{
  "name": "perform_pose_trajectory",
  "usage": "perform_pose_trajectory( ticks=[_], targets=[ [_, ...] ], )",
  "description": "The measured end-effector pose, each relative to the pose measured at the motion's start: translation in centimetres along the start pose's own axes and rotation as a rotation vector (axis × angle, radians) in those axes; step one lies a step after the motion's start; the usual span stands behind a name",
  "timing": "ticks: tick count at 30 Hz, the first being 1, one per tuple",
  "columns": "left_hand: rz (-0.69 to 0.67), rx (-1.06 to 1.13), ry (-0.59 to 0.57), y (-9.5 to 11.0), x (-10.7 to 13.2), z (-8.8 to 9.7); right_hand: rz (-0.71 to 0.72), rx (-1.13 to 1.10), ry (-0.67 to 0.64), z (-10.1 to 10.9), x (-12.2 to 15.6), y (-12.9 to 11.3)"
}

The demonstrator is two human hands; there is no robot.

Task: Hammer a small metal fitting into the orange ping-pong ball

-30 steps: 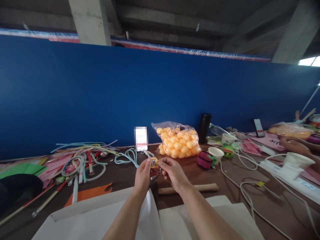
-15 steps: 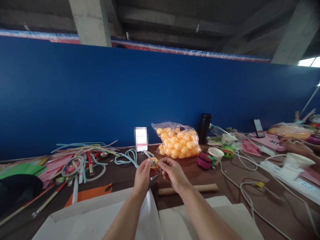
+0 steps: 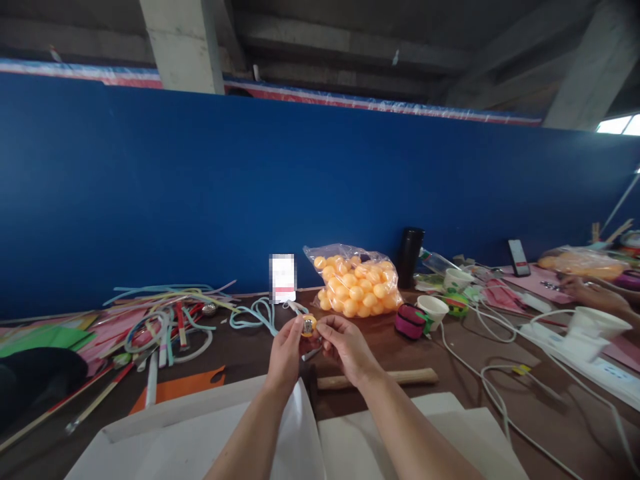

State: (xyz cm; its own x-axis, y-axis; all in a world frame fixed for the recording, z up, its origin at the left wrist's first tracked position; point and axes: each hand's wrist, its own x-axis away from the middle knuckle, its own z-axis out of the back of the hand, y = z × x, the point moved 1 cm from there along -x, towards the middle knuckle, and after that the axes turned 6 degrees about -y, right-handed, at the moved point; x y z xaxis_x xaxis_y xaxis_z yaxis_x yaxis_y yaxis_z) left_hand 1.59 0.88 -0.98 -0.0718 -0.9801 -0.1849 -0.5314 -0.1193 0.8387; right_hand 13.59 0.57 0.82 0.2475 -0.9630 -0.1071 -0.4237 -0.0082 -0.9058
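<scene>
Between the fingertips of my left hand (image 3: 284, 353) is a small orange ball (image 3: 309, 326) with a shiny silvery patch facing me. My right hand (image 3: 349, 347) is closed in a pinch at the ball's right side; whether it grips the ball or some small thing, I cannot tell. Both hands hover over the brown table, above a wooden handle (image 3: 410, 377) with a dark part at its left end. Behind them stands a clear plastic bag (image 3: 357, 280) full of orange balls.
Pale blue cord (image 3: 253, 316), tangled strips (image 3: 165, 327) and orange paper (image 3: 183, 387) lie left. White sheets (image 3: 200, 433) cover the front. On the right are a magenta pouch (image 3: 411, 321), a paper cup (image 3: 432, 311), cables, a power strip (image 3: 607, 370) and another person's hand (image 3: 585, 291).
</scene>
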Motion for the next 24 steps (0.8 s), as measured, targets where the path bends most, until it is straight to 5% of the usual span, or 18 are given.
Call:
perform_pose_trajectory(
  ticks=[24],
  targets=[
    [0.0,-0.116,-0.031,-0.42,-0.2,0.65,0.03,0.129,-0.021,0.27,0.02,-0.19]
  ],
)
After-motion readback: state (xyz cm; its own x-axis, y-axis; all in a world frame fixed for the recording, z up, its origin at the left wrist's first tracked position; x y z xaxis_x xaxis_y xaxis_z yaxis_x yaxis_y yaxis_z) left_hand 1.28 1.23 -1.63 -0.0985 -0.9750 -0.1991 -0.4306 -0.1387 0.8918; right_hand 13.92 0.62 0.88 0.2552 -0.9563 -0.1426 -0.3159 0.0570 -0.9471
